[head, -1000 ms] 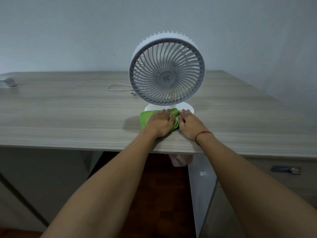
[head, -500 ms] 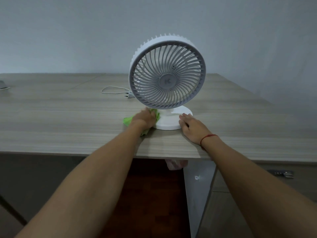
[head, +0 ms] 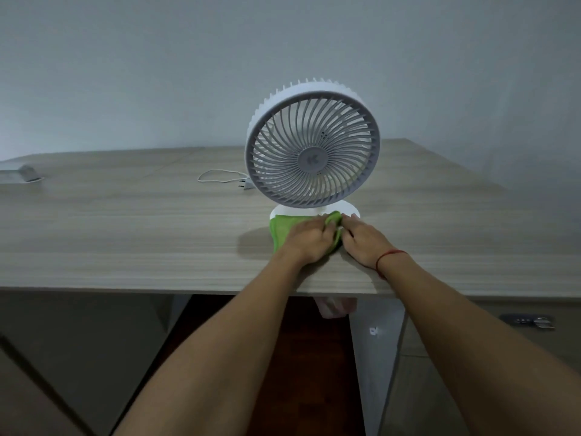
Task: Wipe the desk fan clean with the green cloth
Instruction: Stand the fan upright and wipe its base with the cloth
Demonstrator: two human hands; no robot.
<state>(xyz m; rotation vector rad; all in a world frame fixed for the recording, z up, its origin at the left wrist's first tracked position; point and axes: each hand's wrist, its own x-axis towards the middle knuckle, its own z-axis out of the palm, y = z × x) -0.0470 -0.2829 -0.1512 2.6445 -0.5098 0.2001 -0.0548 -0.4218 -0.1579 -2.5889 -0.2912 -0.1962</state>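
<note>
A white desk fan [head: 312,149] with a round grey grille stands upright on the wooden desk [head: 125,221], on a round white base. The green cloth [head: 280,228] lies over the front of that base. My left hand [head: 309,237] presses down on the cloth, its fingers curled into the fabric. My right hand [head: 361,239] rests beside it at the right front of the base, fingertips touching the cloth's bunched edge. A red string circles my right wrist. Most of the base's front is hidden under the cloth and my hands.
The fan's white cable and plug [head: 232,180] lie on the desk behind and left of the fan. A grey object [head: 26,174] sits at the desk's far left. The desk's front edge runs just under my wrists. A drawer lock [head: 528,320] shows at lower right.
My left hand has swept the cloth from the left side of the base back across its front. My right hand stays by the base. The view has shifted, so the fan sits further right.
</note>
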